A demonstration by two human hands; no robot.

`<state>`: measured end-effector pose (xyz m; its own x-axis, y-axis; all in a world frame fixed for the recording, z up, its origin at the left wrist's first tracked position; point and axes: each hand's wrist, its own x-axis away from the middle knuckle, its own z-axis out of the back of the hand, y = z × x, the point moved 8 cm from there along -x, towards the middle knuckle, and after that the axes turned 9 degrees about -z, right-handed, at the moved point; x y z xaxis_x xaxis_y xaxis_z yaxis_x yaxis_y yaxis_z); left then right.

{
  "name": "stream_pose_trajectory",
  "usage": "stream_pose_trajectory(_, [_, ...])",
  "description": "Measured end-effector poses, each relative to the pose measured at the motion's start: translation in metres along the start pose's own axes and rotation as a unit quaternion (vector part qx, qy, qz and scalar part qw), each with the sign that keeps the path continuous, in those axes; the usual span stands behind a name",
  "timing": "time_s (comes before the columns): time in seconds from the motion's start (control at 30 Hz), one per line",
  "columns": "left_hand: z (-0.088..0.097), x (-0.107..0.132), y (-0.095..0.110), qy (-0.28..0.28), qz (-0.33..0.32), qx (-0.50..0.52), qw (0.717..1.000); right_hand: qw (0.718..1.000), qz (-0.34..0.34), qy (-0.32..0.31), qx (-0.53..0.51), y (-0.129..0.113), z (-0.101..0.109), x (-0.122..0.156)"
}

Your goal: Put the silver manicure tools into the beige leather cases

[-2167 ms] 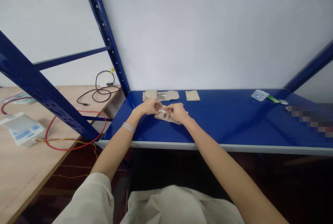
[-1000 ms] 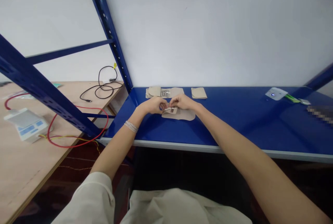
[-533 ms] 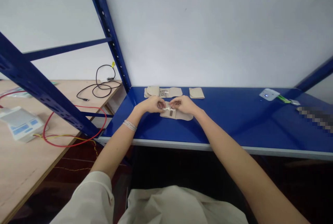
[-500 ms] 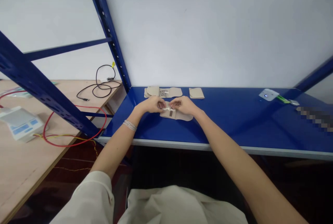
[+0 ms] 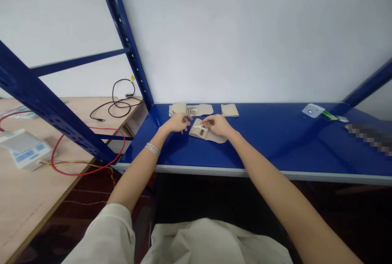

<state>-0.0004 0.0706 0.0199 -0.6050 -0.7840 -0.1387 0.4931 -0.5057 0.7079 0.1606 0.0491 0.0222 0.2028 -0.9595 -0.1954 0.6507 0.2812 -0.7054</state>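
A beige pouch (image 5: 204,132) with small metal pieces on it lies open on the blue shelf (image 5: 269,145). My right hand (image 5: 218,125) rests on its right part, fingers curled, pinching at the small pieces near its middle. My left hand (image 5: 177,123) lies just left of the pouch, fingers loosely apart, holding nothing that I can see. A bracelet sits on my left wrist.
Further back lie another open beige pouch (image 5: 191,110) and a folded one (image 5: 229,110). A small white device (image 5: 310,111) with a lit dot is at the far right. A blue upright post (image 5: 128,47), black cable (image 5: 118,102), red wire (image 5: 92,149) and a white scale (image 5: 24,149) stand left.
My left hand has drawn a little left, off the pouch, and its fingers have loosened. My right hand stays on the pouch.
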Motion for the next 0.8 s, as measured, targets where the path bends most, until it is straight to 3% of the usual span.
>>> stream_pose_trajectory(0.33, [-0.009,-0.001,0.005,0.035,0.051,0.113,0.992,0.998,0.012,0.059,-0.022,-0.006,0.008,0.001])
stream_pose_trajectory(0.8, [-0.016,-0.006,-0.003,0.075,0.029,0.211,0.974,0.994,-0.008,0.008,-0.109,-0.004,-0.005,0.001])
